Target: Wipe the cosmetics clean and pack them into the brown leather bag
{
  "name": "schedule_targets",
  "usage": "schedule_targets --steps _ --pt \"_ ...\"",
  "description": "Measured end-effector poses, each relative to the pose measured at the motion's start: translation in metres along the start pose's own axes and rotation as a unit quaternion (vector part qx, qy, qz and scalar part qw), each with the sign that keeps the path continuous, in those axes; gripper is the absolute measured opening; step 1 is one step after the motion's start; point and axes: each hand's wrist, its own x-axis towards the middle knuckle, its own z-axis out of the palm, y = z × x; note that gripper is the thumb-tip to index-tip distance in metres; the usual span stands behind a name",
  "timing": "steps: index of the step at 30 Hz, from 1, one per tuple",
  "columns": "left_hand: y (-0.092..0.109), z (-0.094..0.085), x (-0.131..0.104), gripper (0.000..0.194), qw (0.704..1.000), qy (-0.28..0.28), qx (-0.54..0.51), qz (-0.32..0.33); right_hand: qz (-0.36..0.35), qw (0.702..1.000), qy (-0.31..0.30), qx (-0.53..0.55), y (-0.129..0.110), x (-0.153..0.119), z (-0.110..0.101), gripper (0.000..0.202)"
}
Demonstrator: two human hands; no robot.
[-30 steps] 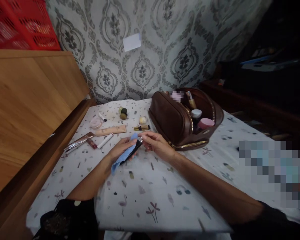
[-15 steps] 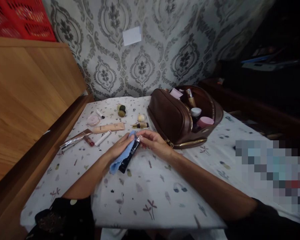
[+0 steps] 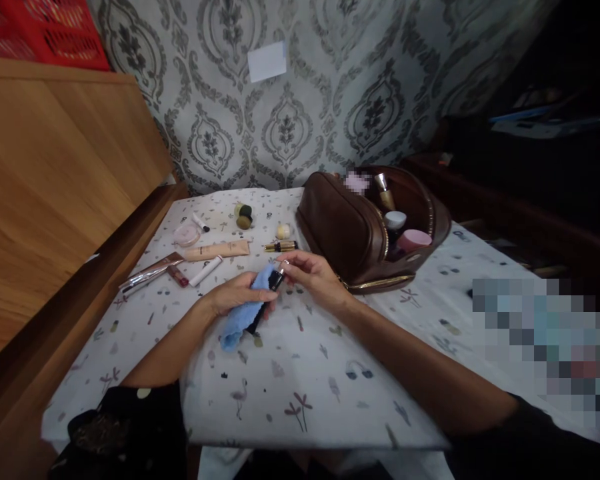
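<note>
My left hand (image 3: 236, 293) is closed on a light blue cloth (image 3: 241, 319), its thumb pressing the cloth over a black cosmetic tube (image 3: 277, 280). Most of the tube's body lies hidden under the cloth. With thumb and fingertips, my right hand (image 3: 313, 275) pinches the tube's silver end, which points up and to the right. Just beyond my fingers lies a gold and black lipstick-like tube (image 3: 281, 247). To the right of it stands an open brown makeup bag (image 3: 337, 223) with several cosmetics inside.
On the patterned tablecloth (image 3: 275, 413) at left lie a peach tube (image 3: 217, 251), a white stick (image 3: 206, 271), a dark red lip tube (image 3: 178, 275), a shiny brush-like item (image 3: 153, 272) and a round compact (image 3: 187, 233). Small jars (image 3: 243, 216) sit farther back. A wooden panel (image 3: 70, 167) borders the left.
My left thumb and the cloth have moved over the front of the black tube, covering more of it. My right hand keeps its pinch on the silver end.
</note>
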Motion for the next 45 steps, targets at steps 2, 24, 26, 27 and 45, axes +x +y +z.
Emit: schedule_targets --steps 2,24,26,27,45 --pt "0.001 -0.002 -0.002 0.047 1.0 -0.012 -0.002 -0.014 -0.006 1.0 0.016 0.005 0.001 0.002 -0.002 0.039" --pt "0.002 -0.006 -0.005 0.044 0.997 -0.007 0.051 -0.055 0.045 0.991 0.058 0.107 -0.001 0.005 -0.008 0.035" --pt "0.001 -0.006 -0.006 0.048 0.997 -0.001 0.058 -0.05 0.047 0.991 0.059 0.108 -0.001 0.006 -0.009 0.035" --pt "0.001 -0.006 -0.006 0.05 0.997 0.007 0.06 -0.047 0.045 0.992 0.058 0.107 -0.001 0.006 -0.009 0.034" --pt "-0.008 0.007 0.009 0.061 0.997 0.055 -0.052 0.018 0.049 0.993 -0.038 0.096 0.01 -0.001 0.001 0.037"
